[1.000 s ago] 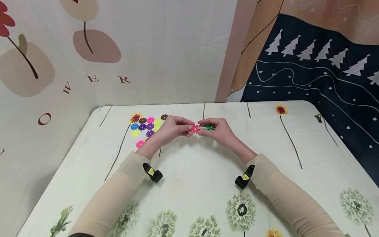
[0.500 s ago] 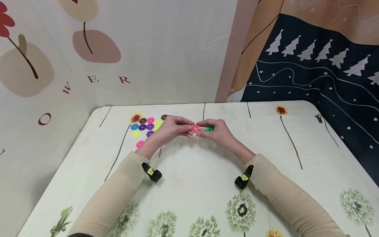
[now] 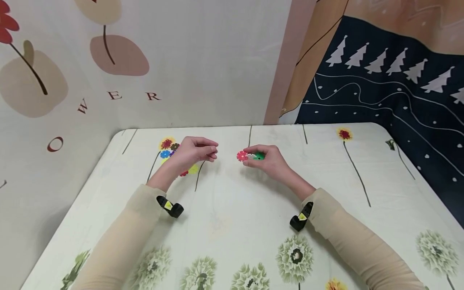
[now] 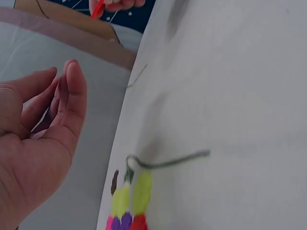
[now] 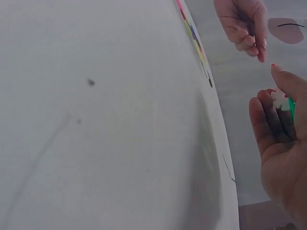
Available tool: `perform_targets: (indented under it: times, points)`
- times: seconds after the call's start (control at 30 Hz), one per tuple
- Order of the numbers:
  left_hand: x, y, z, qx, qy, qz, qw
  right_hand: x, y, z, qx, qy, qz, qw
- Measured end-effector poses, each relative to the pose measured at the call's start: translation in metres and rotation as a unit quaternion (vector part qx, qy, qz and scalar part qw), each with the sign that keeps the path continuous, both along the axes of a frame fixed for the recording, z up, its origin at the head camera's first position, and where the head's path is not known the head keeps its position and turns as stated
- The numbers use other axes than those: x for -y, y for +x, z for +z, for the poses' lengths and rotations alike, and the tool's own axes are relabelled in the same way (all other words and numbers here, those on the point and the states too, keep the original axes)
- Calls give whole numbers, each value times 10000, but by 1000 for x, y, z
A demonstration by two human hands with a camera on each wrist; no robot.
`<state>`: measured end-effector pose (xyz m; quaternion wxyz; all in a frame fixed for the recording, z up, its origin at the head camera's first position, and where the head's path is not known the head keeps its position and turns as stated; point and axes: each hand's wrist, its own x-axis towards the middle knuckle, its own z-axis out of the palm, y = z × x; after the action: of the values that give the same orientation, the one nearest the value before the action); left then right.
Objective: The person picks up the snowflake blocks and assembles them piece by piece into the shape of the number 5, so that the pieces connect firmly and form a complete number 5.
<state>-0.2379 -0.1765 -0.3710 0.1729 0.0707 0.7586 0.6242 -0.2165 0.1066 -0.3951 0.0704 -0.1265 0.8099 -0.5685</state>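
My right hand (image 3: 270, 160) pinches a short chain of flower-shaped plastic discs above the table. A red disc (image 3: 241, 156) is at its left end, then a white disc (image 5: 279, 100), then a green disc (image 3: 259, 156) partly covered by the fingers. To the left, my left hand (image 3: 190, 155) hangs in the air with loosely bent fingers and nothing between them, apart from the chain. Beneath and behind it lie several loose flower discs, among them a blue disc (image 3: 165, 154), a brown disc (image 3: 175, 146) and a yellow disc (image 3: 193, 168); the hand hides part of this group.
A white cloth (image 3: 232, 225) printed with dandelions and flower stems covers the table. Pale fabric (image 3: 203, 72) hangs behind and on the left; a dark curtain (image 3: 362, 88) with white trees hangs at the right. Each wrist carries a small black camera (image 3: 170, 207).
My left hand has let go of the red disc and moved left, over the loose discs. My right hand still holds the chain, nearly in place.
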Motion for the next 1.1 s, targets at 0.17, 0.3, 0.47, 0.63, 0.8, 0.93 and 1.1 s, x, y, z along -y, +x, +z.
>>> perform_targets:
  times: [0.17,0.3,0.47,0.63,0.8,0.93,1.1]
  points:
    - [23,-4,-5,-100,-301,226,9992,-3,1,0,63,14,55,10000]
    - [43,-6,-11,-306,-927,122,9952,-5,2,1,96,65,111,9999]
    - [66,-1,-18,-511,-1812,-142,9820,-6,6,2,130,152,117,9997]
    - [76,5,-22,-641,-2156,-386,9736,-6,7,2,151,90,166,9997]
    - [74,7,-24,-806,-2309,-499,9684,-5,8,2,136,44,161,9998]
    - [72,8,-25,-826,-2444,-584,9644,-4,7,0,144,56,180,9997]
    - [71,7,-26,-967,-2507,-735,9604,-4,7,-2,162,61,185,9997]
